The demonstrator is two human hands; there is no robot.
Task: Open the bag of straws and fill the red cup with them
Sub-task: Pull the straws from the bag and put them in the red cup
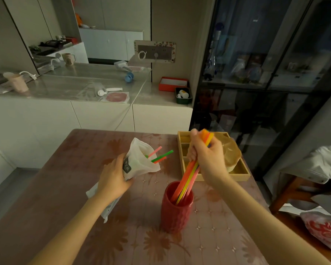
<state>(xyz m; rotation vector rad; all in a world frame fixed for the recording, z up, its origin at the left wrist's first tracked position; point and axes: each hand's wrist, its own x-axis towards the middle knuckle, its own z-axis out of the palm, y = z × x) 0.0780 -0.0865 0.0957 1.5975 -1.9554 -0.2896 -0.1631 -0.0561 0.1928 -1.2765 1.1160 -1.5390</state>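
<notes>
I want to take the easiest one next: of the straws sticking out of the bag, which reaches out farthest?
The green straw in the bag; its tip passes the pink straw above it and the orange straw below it.

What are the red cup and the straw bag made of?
The red cup looks like glazed ceramic, maybe hard plastic: slightly shiny, with a bumpy, faceted wall. The straw bag looks like thin, milky plastic film: it creases where the left hand grips it.
</notes>
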